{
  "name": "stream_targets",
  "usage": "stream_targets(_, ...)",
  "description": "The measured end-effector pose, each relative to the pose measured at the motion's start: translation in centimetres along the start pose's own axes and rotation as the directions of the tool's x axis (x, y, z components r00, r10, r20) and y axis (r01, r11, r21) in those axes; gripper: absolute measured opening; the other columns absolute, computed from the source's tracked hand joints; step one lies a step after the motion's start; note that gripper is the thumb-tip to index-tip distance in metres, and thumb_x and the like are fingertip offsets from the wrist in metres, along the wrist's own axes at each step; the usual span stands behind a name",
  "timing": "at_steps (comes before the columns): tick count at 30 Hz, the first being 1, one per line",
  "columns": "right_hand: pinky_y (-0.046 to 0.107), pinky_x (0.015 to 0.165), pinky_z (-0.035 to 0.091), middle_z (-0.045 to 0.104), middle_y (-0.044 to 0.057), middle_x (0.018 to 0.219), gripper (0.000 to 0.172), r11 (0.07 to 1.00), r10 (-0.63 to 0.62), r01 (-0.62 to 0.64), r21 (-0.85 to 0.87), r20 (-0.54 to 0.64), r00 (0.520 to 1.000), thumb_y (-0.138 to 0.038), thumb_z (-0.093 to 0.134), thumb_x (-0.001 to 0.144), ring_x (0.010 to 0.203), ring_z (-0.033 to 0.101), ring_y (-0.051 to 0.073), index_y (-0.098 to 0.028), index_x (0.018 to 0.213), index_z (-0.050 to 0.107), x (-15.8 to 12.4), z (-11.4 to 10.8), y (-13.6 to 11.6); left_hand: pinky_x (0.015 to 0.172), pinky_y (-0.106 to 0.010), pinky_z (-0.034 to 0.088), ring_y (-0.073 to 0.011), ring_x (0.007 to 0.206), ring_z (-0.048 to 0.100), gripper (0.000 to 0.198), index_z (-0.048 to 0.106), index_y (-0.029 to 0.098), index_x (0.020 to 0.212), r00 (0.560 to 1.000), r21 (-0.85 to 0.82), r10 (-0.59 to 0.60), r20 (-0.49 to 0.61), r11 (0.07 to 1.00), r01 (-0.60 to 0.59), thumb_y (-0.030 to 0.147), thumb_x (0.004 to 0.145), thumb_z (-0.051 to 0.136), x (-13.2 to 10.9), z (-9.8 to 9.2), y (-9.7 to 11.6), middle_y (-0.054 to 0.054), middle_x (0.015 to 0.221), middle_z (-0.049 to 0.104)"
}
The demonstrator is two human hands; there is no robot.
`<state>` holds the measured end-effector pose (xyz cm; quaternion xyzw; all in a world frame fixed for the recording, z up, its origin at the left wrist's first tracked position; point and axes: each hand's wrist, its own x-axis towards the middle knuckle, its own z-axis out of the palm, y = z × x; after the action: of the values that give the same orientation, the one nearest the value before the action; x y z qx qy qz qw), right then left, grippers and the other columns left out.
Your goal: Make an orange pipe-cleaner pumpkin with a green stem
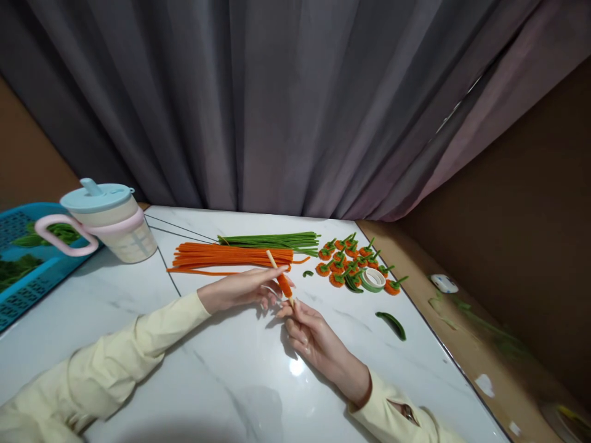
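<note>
A thin wooden stick (272, 261) with orange pipe cleaner (285, 285) wound round its lower part is held between both hands above the white marble table (221, 369). My left hand (240, 289) pinches it from the left at the orange winding. Fingers of my right hand (307, 332) grip the stick's lower end from below. Behind the hands lie a bundle of orange pipe cleaners (231, 256) and a bundle of green ones (272, 241).
Several small orange coils with green stems (348, 261) lie at the right, beside a roll of green tape (373, 280). A green piece (391, 323) lies near the table's right edge. At the left stand a lidded cup (113, 221) and a blue basket (23, 264).
</note>
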<state>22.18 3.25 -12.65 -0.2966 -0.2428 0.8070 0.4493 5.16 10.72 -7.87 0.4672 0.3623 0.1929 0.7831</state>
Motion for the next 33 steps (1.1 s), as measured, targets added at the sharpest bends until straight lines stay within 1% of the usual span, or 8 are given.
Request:
stream_targets(3,0.016,0.035,0.016,0.064,0.000,0.078,0.023,1.000,0.008,-0.008,0.004,0.019,1.000,-0.033,0.074,0.074,0.042,0.022,0.002,-0.015,0.079,0.061,0.0,-0.1,0.0,0.057,-0.023,0.042,-0.0137,0.060,0.059,0.061,0.067,0.009,0.097,0.970,-0.265,-0.133,0.205,0.946,0.185,0.065,0.079,0.053,0.4,-0.7,-0.2,-0.009,0.073,0.067)
stream_targets(6,0.016,0.035,0.016,0.061,-0.001,0.074,0.025,1.000,0.006,-0.006,0.001,0.045,0.999,-0.034,0.074,0.073,0.042,0.023,0.002,-0.015,0.078,0.060,0.0,-0.1,0.0,0.057,-0.022,0.043,-0.0133,0.059,0.060,0.064,0.065,0.005,0.099,0.958,-0.404,-0.093,0.270,0.893,0.201,0.064,0.081,0.052,0.8,-0.9,-1.0,-0.011,0.072,0.068)
stream_targets(10,0.016,0.036,0.017,0.051,-0.005,0.059,0.025,1.000,0.016,-0.016,0.003,0.093,0.996,-0.035,0.073,0.075,0.039,0.022,0.002,-0.015,0.076,0.059,-0.1,0.1,0.0,0.051,-0.020,0.039,-0.0133,0.058,0.059,0.054,0.066,0.008,0.101,0.933,-0.393,-0.077,0.351,0.892,0.221,0.057,0.079,0.060,1.1,-0.9,-2.3,-0.012,0.074,0.069)
stream_targets(15,0.016,0.036,0.017,0.056,-0.002,0.067,0.023,1.000,0.013,-0.011,-0.012,0.112,0.994,-0.034,0.072,0.076,0.039,0.025,0.001,-0.013,0.076,0.061,-0.4,0.4,0.0,0.041,-0.019,0.030,-0.0125,0.054,0.053,0.046,0.067,0.006,0.101,0.914,-0.472,-0.023,0.406,0.851,0.231,0.043,0.074,0.064,1.2,-1.3,-3.1,-0.012,0.075,0.068)
stream_targets(21,0.016,0.035,0.018,0.061,-0.002,0.071,0.019,1.000,0.013,-0.015,0.016,0.155,0.988,-0.030,0.071,0.078,0.037,0.025,0.001,-0.015,0.086,0.062,-0.2,0.1,0.1,0.036,-0.018,0.031,-0.0140,0.055,0.055,0.045,0.064,0.001,0.098,0.826,-0.560,0.074,0.559,0.768,0.310,0.039,0.074,0.059,2.0,-1.7,-4.5,-0.016,0.079,0.067)
stream_targets(25,0.016,0.035,0.019,0.061,-0.001,0.069,0.020,1.000,0.019,-0.019,0.003,0.165,0.986,-0.031,0.069,0.079,0.037,0.027,0.000,-0.012,0.079,0.062,-0.2,-0.1,0.2,0.035,-0.018,0.033,-0.0178,0.061,0.060,0.051,0.060,0.000,0.107,0.808,-0.573,0.093,0.581,0.752,0.326,0.042,0.077,0.055,2.2,-1.9,-4.8,-0.018,0.086,0.067)
stream_targets(28,0.016,0.035,0.019,0.060,-0.001,0.065,0.021,0.999,0.033,-0.031,-0.012,0.173,0.984,-0.032,0.068,0.080,0.036,0.027,0.000,-0.012,0.076,0.062,-0.2,-0.1,0.2,0.038,-0.020,0.039,-0.0196,0.064,0.061,0.056,0.059,-0.002,0.107,0.829,-0.593,0.078,0.554,0.736,0.327,0.044,0.075,0.056,2.0,-1.8,-4.8,-0.020,0.087,0.066)
stream_targets(33,0.016,0.036,0.019,0.059,-0.001,0.064,0.022,0.999,0.032,-0.031,-0.012,0.184,0.982,-0.031,0.069,0.079,0.036,0.027,0.000,-0.012,0.075,0.061,-0.2,-0.1,0.2,0.045,-0.021,0.046,-0.0171,0.059,0.061,0.053,0.062,-0.004,0.097,0.865,-0.642,0.088,0.495,0.708,0.295,0.043,0.071,0.059,1.8,-1.3,-4.7,-0.016,0.080,0.066)
